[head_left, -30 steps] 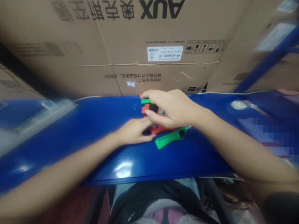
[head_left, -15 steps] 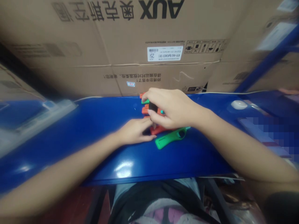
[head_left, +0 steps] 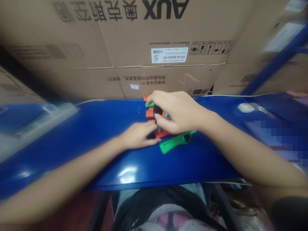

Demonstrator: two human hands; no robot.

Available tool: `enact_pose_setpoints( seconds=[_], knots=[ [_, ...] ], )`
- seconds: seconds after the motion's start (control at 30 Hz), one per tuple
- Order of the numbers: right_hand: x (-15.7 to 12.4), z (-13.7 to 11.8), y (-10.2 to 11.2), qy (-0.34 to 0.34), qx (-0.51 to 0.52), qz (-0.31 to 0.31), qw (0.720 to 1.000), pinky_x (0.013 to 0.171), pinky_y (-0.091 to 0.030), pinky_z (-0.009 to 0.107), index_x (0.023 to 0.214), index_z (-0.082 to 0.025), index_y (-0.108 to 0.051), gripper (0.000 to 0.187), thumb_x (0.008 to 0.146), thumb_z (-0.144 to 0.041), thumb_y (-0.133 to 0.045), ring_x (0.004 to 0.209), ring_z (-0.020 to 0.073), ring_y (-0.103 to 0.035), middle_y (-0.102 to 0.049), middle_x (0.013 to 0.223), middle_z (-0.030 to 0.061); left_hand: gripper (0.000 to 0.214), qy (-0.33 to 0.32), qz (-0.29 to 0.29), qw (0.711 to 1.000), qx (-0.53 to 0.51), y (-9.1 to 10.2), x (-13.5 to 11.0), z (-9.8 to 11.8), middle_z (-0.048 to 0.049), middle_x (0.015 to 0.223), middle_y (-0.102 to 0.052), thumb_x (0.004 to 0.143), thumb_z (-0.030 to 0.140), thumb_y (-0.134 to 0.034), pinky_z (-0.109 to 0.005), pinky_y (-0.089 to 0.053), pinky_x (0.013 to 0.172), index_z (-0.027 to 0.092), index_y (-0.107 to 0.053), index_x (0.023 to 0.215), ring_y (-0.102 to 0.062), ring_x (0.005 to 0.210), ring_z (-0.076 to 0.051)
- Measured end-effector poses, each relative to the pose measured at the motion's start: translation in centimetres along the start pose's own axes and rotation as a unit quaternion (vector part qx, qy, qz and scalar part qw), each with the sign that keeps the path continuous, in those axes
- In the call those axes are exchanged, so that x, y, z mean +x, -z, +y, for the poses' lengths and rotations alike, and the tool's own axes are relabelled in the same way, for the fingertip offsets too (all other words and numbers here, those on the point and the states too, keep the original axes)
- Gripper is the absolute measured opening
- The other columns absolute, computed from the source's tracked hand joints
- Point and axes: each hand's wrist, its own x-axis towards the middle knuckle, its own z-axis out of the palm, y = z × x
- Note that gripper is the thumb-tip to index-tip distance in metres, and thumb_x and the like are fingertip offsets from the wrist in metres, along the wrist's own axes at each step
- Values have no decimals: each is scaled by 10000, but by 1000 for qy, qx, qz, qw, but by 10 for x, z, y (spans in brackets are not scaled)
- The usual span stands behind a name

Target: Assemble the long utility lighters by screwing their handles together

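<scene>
My right hand (head_left: 176,110) is closed around the black handle of what looks like a short screwdriver (head_left: 157,110), held upright with its lower end pointing down at a red utility lighter (head_left: 163,133). That lighter lies on the blue table, partly covered by both hands. With thumb and fingers, my left hand (head_left: 141,135) grips its near-left end. Closest to me lies a green utility lighter (head_left: 174,143), slanted, with its dark trigger to the right. Beyond my fingers, more red (head_left: 149,113) and green lighters (head_left: 149,104) lie in a row, mostly hidden by my right hand.
A large cardboard box (head_left: 96,57) stands along the table's back edge. On the right are a white rounded object (head_left: 245,107) and a blue metal post (head_left: 274,61). A pale, blurred tray-like object (head_left: 60,117) lies at left. The blue table (head_left: 115,170) ends just before my lap.
The black handle has turned slightly in my right fingers, which have shifted a little. My left hand and the lighters stay in place.
</scene>
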Motion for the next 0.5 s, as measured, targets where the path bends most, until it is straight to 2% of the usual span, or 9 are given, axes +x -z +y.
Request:
enact_pose_setpoints(
  seconds=[0.1, 0.13, 0.23, 0.4, 0.5],
  knots=[
    [0, 0, 1, -13, -16, -4, 1000, 598, -269, 289, 954, -166, -667, 277, 945, -374, -485, 669, 172, -568, -705, 807, 43, 296, 3, -4, 1000, 0, 0, 0, 0, -42, 909, -687, 946, 444, -618, -283, -500, 669, 179, -609, 1078, -676, 773, -204],
    [0, 0, 1, -12, -17, -3, 1000, 598, -267, 289, 952, -166, -669, 282, 951, -371, -474, 666, 170, -564, -705, 809, 44, 296, 0, -1, 1000, -1, 0, 0, -1, -44, 915, -689, 947, 446, -617, -283, -499, 667, 178, -610, 1071, -676, 771, -204],
    [0, 1, 1, 6, -7, -1, 1000, 619, -293, 289, 1100, -147, -650, 294, 919, -301, -477, 757, 184, -600, -730, 1006, 84, 334, -13, 12, 1000, -6, -1, 0, -1, -53, 932, -695, 955, 476, -605, -285, -500, 660, 175, -609, 1099, -681, 784, -210],
    [0, 2, 0, -15, -21, -18, 1000, 596, -270, 286, 1075, -157, -651, 302, 956, -376, -481, 684, 181, -589, -731, 857, 47, 365, -13, 17, 1000, -10, 0, 0, 0, -57, 900, -699, 1001, 524, -525, -304, -507, 668, 176, -623, 1047, -671, 751, -209],
    [-1, 3, -1, -2, -5, -8, 1000, 615, -301, 283, 1187, -145, -611, 332, 945, -330, -478, 748, 184, -618, -745, 1001, 74, 357, -5, 20, 999, -24, 0, 0, 2, -44, 851, -674, 1015, 513, -501, -301, -508, 668, 177, -623, 1006, -653, 721, -195]
  ],
)
